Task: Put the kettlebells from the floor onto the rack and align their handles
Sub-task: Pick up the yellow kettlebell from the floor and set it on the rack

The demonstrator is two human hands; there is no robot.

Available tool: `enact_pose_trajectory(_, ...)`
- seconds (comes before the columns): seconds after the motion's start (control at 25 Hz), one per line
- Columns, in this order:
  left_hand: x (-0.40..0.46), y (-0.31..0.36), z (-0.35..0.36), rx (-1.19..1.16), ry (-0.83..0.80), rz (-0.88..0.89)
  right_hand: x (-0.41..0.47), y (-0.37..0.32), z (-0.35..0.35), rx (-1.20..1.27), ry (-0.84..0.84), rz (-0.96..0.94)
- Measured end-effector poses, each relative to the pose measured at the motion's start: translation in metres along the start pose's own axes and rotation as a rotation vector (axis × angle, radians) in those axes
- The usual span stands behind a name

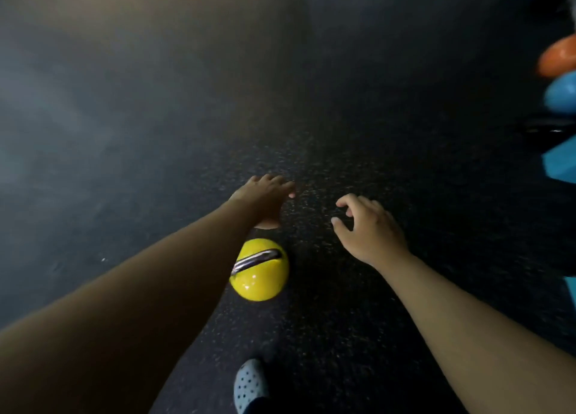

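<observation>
Pickup looks like the step in hand: both hands are empty above the speckled floor (358,151). Left hand (265,200) reaches forward, fingers loosely spread; right hand (369,226) hangs with fingers curled apart. Below centre of frame the yellow kettlebell (260,273) sits upright beside the left forearm, needing a grip on its steel handle (257,259).

yellow kettlebell (261,273): left edge and one handle end hidden behind the left forearm
orange kettlebell (558,57): blurred, cut by the right edge
blue kettlebell (562,94): blurred, cut by the right edge
perforated shoe (250,385): heel cut by the bottom edge
</observation>
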State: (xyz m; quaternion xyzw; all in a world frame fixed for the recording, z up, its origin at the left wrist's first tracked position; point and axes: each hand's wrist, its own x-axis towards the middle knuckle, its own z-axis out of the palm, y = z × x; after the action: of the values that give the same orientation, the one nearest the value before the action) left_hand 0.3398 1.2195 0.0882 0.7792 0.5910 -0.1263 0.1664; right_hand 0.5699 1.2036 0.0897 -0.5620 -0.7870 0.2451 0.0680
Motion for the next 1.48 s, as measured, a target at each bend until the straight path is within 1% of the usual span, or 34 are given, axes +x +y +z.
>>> enact_pose_trajectory(0.12, -0.027, -0.063, 0.027, -0.029, -0.006, -0.091, 0.031, -0.04, 0.05, -0.008, -0.072, -0.055)
enact_pose_trajectory(0.2, -0.034, -0.086, 0.052, -0.066, -0.049, -0.135, 0.044, -0.049, 0.079, -0.025, -0.136, -0.08)
enact_pose_trajectory(0.4, -0.032, -0.103, 0.142, -0.253, -0.106, -0.2, 0.056, -0.034, 0.161, -0.105, -0.318, -0.172)
enact_pose_trajectory(0.48, -0.037, -0.103, 0.19, -0.327, -0.212, -0.24, 0.06, -0.029, 0.201, -0.148, -0.4, -0.199)
enact_pose_trajectory(0.56, -0.037, -0.106, 0.238, -0.32, -0.309, -0.242, 0.067, -0.024, 0.24, -0.206, -0.461, -0.195)
enact_pose_trajectory(0.6, -0.038, -0.107, 0.26, -0.335, -0.327, -0.244, 0.07, -0.025, 0.258, -0.219, -0.492, -0.206)
enact_pose_trajectory(0.68, -0.035, -0.11, 0.292, -0.452, -0.272, -0.265, 0.079, -0.026, 0.287, -0.181, -0.534, -0.22)
enact_pose_trajectory(0.8, -0.028, -0.113, 0.313, -0.605, -0.132, -0.315, 0.093, -0.024, 0.308, -0.153, -0.594, -0.191)
enact_pose_trajectory(0.88, -0.026, -0.111, 0.317, -0.665, -0.063, -0.291, 0.105, -0.022, 0.312, -0.139, -0.633, -0.181)
enact_pose_trajectory(0.92, -0.025, -0.109, 0.316, -0.662, -0.057, -0.297, 0.108, -0.024, 0.31, -0.155, -0.655, -0.187)
enact_pose_trajectory(1.0, -0.021, -0.104, 0.312, -0.633, -0.092, -0.339, 0.106, -0.025, 0.306, -0.16, -0.673, -0.189)
enact_pose_trajectory(1.08, -0.015, -0.097, 0.309, -0.591, -0.146, -0.364, 0.099, -0.023, 0.302, -0.126, -0.656, -0.167)
enact_pose_trajectory(1.16, -0.009, -0.089, 0.299, -0.535, -0.159, -0.339, 0.089, -0.016, 0.294, -0.095, -0.617, -0.135)
enact_pose_trajectory(1.32, 0.014, -0.064, 0.251, -0.413, -0.128, -0.175, 0.069, 0.01, 0.249, 0.005, -0.487, -0.012)
enact_pose_trajectory(1.48, 0.045, -0.011, 0.19, -0.261, -0.094, 0.022, 0.038, 0.045, 0.181, 0.027, -0.324, 0.127)
